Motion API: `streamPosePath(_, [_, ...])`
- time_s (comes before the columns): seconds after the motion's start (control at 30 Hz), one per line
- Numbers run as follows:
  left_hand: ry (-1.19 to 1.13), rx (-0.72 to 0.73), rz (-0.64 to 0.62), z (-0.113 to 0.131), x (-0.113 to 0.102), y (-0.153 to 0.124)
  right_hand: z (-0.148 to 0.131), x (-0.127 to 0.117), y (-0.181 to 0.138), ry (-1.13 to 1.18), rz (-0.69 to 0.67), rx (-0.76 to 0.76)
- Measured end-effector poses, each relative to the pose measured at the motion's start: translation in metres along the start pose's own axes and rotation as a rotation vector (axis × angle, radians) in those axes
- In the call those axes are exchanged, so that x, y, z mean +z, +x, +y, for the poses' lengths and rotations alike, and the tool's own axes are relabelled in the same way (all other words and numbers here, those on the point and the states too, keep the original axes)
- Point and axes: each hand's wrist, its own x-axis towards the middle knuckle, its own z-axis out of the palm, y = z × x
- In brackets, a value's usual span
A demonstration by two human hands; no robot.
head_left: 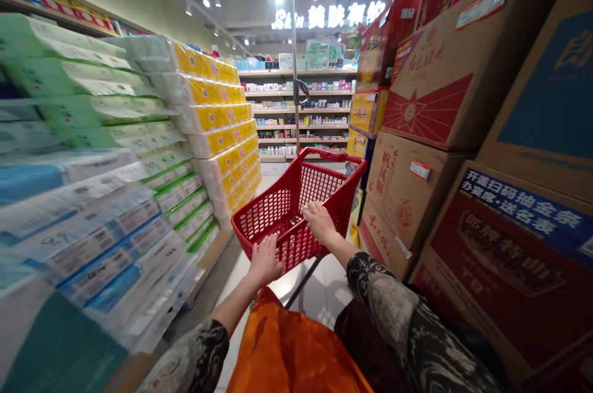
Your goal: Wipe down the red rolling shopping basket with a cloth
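A red plastic shopping cart (296, 245) with a lattice basket stands at an angle in the aisle before me, its handle on the far side. My left hand (267, 260) is closed over the near rim toward the front corner. Farther right along the same rim, my right hand (319, 220) has its fingers curled over the edge into the basket. The undersides of both hands are hidden. No goods show in the visible part of the basket.
Tissue packs (171, 195) are stacked on the left, beside yellow-and-white paper bundles (217, 127). Large cardboard cartons (426, 90) form a wall on the right. A metal pole (297, 59) rises behind the cart, with stocked shelves (273, 94) beyond. Pale floor tiles (231, 275) show around the cart.
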Motion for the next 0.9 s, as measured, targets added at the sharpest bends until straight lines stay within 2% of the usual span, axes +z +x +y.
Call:
streamPosePath(0.07, [0.001, -0.026, -0.014, -0.006, -0.001, -0.004, 0.012, -0.002, 0.001, 0.017, 0.003, 0.057])
streamPosePath(0.13, [-0.006, -0.016, -0.019, -0.007, -0.001, -0.006, 0.011, 0.002, -0.003, 0.061, 0.015, -0.024])
streamPosePath(0.33, [-0.029, 0.021, -0.027, 0.02, 0.0, -0.006, -0.028, 0.011, -0.025, 0.145, 0.045, -0.281])
streamPosePath(0.43, [-0.054, 0.1, -0.049, 0.036, -0.002, -0.01, -0.018, 0.001, -0.027, 0.155, 0.029, -0.178])
streamPosePath(0.53, [-0.075, 0.198, -0.074, 0.039, -0.005, -0.011, 0.005, -0.009, -0.027, 0.191, 0.013, -0.071])
streamPosePath(0.67, [0.014, 0.015, -0.032, 0.022, -0.006, -0.01, 0.026, -0.016, -0.035, 0.192, 0.027, 0.007])
streamPosePath(0.7, [0.048, -0.013, -0.023, 0.019, -0.005, -0.01, 0.028, -0.018, -0.039, 0.19, 0.043, 0.039])
streamPosePath(0.77, [0.096, 0.027, -0.021, 0.016, -0.001, -0.009, 0.03, -0.021, -0.048, 0.186, 0.081, 0.094])
streamPosePath(0.9, [0.081, 0.109, -0.029, 0.034, 0.013, 0.0, 0.016, -0.013, -0.066, 0.155, 0.177, 0.183])
